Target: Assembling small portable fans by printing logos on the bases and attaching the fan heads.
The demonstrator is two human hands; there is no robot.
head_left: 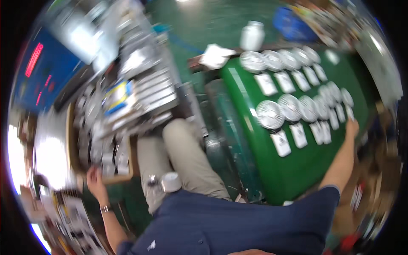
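Note:
Small white handheld fans, several of them with round caged heads and flat handles, lie in two rows on the green table (pixel 272 178) to my right. At the far right end of the nearer row, my right hand (pixel 352 127) has its fingers closed around the handle of a handheld fan (pixel 347 98). My left hand (pixel 95 177) is at the near edge of a cardboard box (pixel 132 159) on the left; blur hides how its fingers are placed. White and grey pieces (pixel 109 158) fill that box.
A white round object (pixel 171 182) rests on my lap. Ahead to the left is a bench with stacked white boxes (pixel 155 87) and a blue-and-yellow packet (pixel 117 97). A white bottle (pixel 252 36) and crumpled white paper (pixel 216 56) stand beyond the table, near a blue bin (pixel 293 24).

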